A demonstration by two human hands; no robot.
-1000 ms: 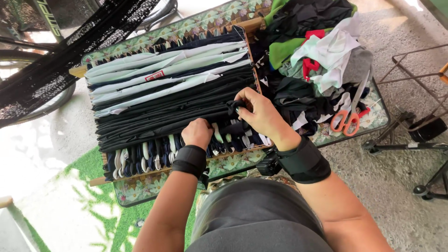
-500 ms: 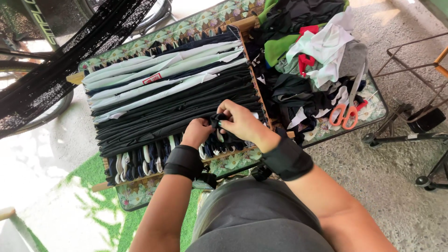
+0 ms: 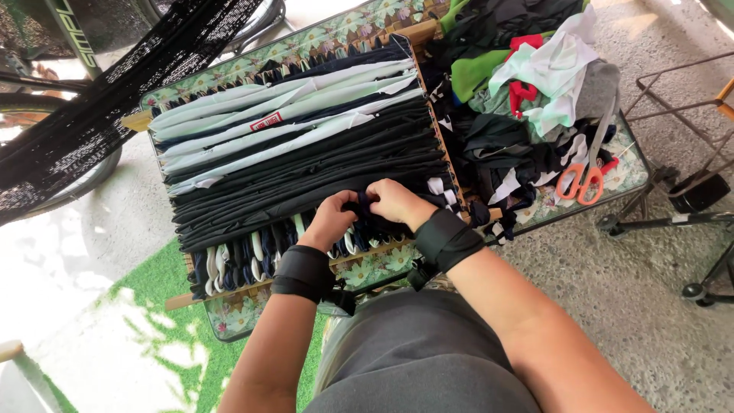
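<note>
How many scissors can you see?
1. The orange-handled scissors lie on the table's right side beside the cloth pile. More could hide under it.

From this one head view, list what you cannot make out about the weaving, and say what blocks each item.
1. Fingertips of the left hand and right hand: curled into the dark fabric strips, so the grip is unclear.
2. Near edge of the wooden frame: partly behind both wrists.
3. Scissors: blade tips buried under the scrap pile.
</note>
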